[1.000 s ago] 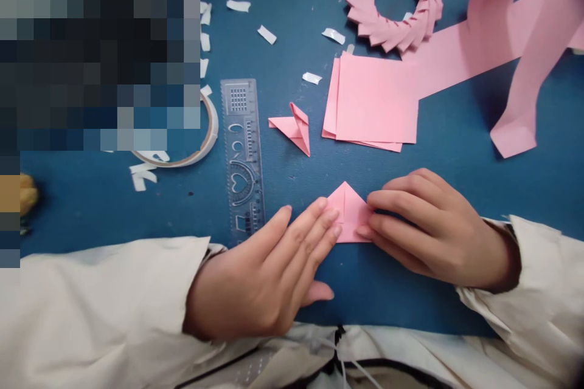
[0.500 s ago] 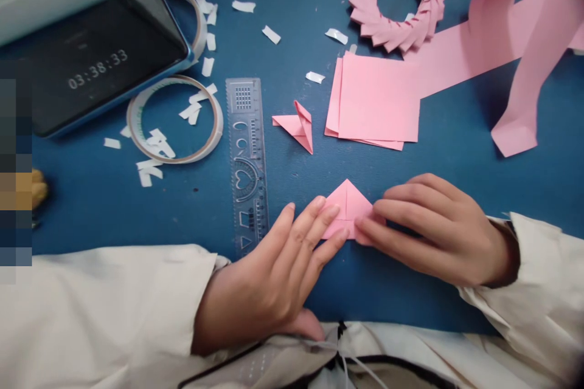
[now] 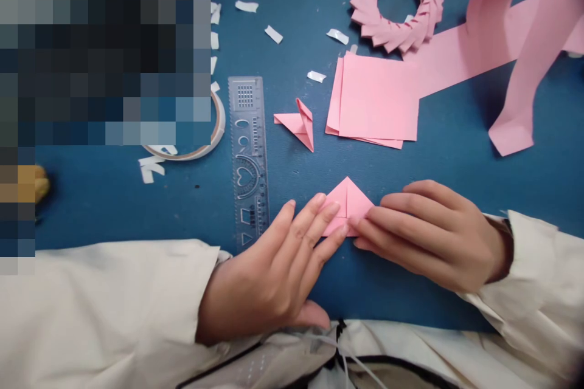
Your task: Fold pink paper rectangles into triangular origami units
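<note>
my left hand (image 3: 260, 285) presses, fingers straight, on the part-folded paper (image 3: 356, 200) on the table (image 3: 182, 206); my right hand (image 3: 442, 234) touches its right side, pinching or not i can't tell. the ring (image 3: 365, 6) and small piece (image 3: 298, 126) look folded, the stacked squares (image 3: 378, 97) don't.

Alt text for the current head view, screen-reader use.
Left hand and right hand press a folded pink paper on a blue table; beyond lie a clear ruler, pink squares and a pleated paper ring.
</note>
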The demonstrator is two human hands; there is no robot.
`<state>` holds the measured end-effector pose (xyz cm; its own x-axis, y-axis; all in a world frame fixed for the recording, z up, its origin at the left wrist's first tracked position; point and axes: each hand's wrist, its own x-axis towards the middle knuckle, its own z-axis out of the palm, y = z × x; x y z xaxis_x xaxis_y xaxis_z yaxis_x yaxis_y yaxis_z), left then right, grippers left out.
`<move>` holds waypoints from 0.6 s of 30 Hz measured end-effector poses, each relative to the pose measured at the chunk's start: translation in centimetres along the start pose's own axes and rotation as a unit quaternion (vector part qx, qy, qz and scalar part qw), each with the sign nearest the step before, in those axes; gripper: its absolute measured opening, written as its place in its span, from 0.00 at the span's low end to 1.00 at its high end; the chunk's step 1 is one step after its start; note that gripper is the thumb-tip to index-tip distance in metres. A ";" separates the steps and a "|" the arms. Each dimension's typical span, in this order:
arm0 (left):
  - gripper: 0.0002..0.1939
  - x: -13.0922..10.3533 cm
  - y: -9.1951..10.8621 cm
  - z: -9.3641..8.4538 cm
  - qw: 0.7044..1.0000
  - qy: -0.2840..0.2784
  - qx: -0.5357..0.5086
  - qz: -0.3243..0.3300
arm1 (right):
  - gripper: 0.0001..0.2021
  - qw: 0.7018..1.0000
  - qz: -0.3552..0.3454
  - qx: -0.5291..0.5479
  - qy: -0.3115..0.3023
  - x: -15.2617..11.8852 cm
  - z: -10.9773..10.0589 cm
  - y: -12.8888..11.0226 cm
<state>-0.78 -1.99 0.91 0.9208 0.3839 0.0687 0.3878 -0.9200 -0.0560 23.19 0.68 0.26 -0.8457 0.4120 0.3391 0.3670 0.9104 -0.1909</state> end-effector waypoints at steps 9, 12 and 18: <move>0.42 -0.2 -0.1 -0.1 1.000 0.012 -0.019 -0.007 | 0.11 0.999 0.036 -0.012 -0.006 0.2 -0.1 0.0; 0.42 -0.2 0.0 -0.2 1.000 0.010 -0.012 -0.004 | 0.09 0.999 0.038 -0.013 -0.009 0.3 -0.1 0.0; 0.41 -0.1 0.0 0.0 1.000 0.018 0.003 -0.005 | 0.13 0.999 0.044 -0.009 -0.016 0.4 -0.1 0.0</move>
<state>-0.86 -2.01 0.93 0.9149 0.3897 0.1056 0.3971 -0.9157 -0.0611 22.92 0.87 0.43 -0.8217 0.4896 0.2916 0.4473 0.8712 -0.2023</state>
